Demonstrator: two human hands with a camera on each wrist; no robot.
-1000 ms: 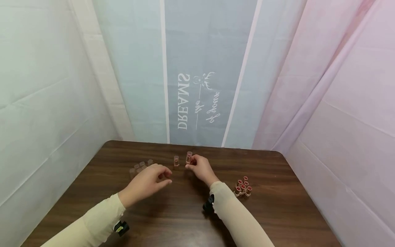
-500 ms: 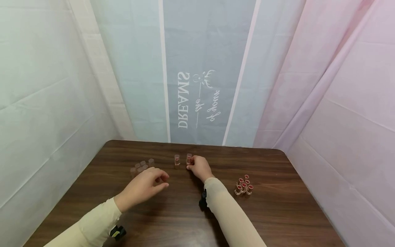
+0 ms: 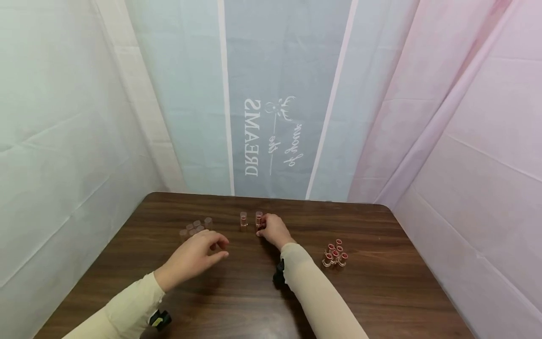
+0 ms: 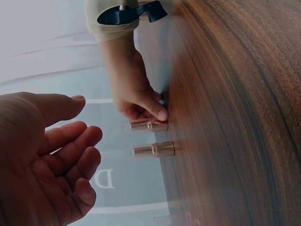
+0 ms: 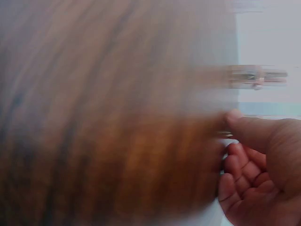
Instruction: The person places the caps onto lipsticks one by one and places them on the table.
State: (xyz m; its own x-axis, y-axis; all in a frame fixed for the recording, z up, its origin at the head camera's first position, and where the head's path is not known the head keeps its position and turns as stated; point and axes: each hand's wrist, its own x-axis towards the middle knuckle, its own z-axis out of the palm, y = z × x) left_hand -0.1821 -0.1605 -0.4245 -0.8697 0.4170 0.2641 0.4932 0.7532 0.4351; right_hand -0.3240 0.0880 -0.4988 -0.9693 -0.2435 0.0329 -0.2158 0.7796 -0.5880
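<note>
My right hand [image 3: 274, 230] pinches the base of a lipstick [image 3: 259, 218] with a clear cap; it stands upright near the table's back edge. In the left wrist view the thumb of the right hand [image 4: 129, 82] lies along the gold base of this lipstick [image 4: 149, 125]. Just left of it stands a second capped lipstick [image 3: 243, 219], upright and untouched. Off to the left, my left hand [image 3: 192, 258] hovers with loosely bent fingers and nothing in them, in front of several clear caps [image 3: 197, 226] that it partly hides.
Several uncapped lipsticks [image 3: 335, 254] with red tips stand in a cluster on the right side of the dark wooden table [image 3: 381, 292]. A printed curtain [image 3: 288, 56] hangs right behind the table's back edge, and pale cloth walls flank both sides.
The lipstick in my right hand, raised and slightly tilted earlier, has come down upright beside the other capped one. My left hand has drawn back a little to the left.
</note>
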